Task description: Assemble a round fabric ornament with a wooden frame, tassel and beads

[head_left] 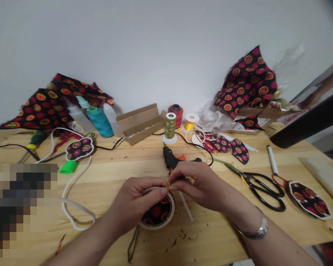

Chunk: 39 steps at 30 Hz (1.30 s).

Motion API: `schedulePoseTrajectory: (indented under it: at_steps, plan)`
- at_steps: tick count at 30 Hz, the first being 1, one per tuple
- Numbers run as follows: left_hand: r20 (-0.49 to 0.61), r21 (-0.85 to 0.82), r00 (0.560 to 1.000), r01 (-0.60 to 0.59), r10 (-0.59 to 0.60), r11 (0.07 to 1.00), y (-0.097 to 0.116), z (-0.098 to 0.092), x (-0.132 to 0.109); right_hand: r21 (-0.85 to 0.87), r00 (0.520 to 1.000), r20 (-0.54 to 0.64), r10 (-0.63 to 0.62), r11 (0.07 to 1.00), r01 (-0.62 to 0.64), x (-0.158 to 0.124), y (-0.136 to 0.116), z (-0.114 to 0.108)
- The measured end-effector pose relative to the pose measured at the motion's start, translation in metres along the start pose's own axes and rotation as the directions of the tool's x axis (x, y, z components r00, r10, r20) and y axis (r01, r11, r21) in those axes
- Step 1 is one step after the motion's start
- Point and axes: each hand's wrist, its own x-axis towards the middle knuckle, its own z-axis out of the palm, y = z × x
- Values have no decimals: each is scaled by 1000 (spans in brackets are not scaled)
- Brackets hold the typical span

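My left hand (144, 194) and my right hand (195, 184) meet at the middle of the table, fingertips pinched together. Between them is a small bit of yellow cord (168, 185); whether it is knotted I cannot tell. Directly beneath lies a round fabric-covered piece (157, 212) with a white rim, partly hidden by my left hand. An olive cord loop (133, 242) hangs from its lower left edge. A black glue gun (170, 159) rests just beyond my fingers, and a white stick (186, 207) lies under my right hand.
Black-handled scissors (255, 186) and an octagonal fabric piece (310, 199) lie at right. Thread spools (170, 125), a cardboard box (141, 125) and bottles (101, 120) line the wall. At left are a white cable (65, 192), a flower-shaped piece (79, 148) and a screwdriver (34, 142).
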Motion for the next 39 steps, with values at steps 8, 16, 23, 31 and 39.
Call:
schedulePoseTrajectory:
  at_steps: [8,16,23,31,39]
  plan:
    - [4,28,1000,-11,11,1000,0,1,1,-34,1000,-23,9,999,-10,-1,0,0]
    - [2,24,1000,-7,7,1000,1,0,0,-64,999,-1,-46,997,46,-2,1,0]
    - [26,26,1000,-12,11,1000,-5,-2,1,-40,997,21,-77,996,78,-3,4,0]
    - [33,43,999,-33,32,999,-3,0,1,-57,985,71,-158,985,162,-3,3,-4]
    - [16,-63,1000,20,-19,998,-9,-3,4,-192,952,91,-292,933,305,0,7,-4]
